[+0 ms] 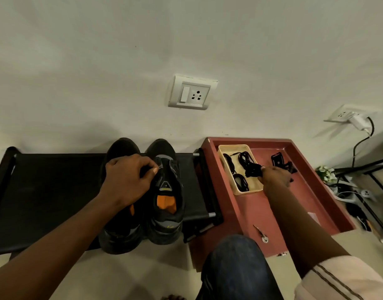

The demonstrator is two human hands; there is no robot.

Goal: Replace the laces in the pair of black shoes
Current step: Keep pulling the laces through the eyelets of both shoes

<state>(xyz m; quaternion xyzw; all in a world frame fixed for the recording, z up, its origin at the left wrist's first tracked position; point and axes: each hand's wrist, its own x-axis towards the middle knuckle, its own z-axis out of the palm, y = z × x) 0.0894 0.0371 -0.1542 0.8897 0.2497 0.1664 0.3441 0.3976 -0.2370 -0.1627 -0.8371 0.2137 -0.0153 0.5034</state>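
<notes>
On the black rack (pixel 45 187) stand the black shoes (pixel 166 198), toes to the wall (pixel 78 61); light, firm-soled, probably best held at the collar; the left hand (pixel 125 180) curls over their uppers; the right hand (pixel 277 177) pinches a limp, tangle-prone lace bundle (pixel 252 169) over the beige basket (pixel 226 167) in a red-brown tray (pixel 262 213); a wall socket (pixel 191 93) above.

Shoes (pixel 164 191) under left hand (pixel 125 180): black, grey trim, orange insoles. Rack (pixel 45 180) left of that hand: plain black. Laces (pixel 252 169) at right hand (pixel 277 177) fingertips: black. Basket (pixel 227 149) left of right hand: cream. Table (pixel 251 208) under right hand: brick red. Sleeve (pixel 337 278) behind right hand: pale pink, thin brown stripes. Jeans (pixel 236 267) between hands, nearer: dark blue. Wall (pixel 99 61) beyond hands: off-white. Socket (pixel 192 94): white. Floor (pixel 164 267): beige.
</notes>
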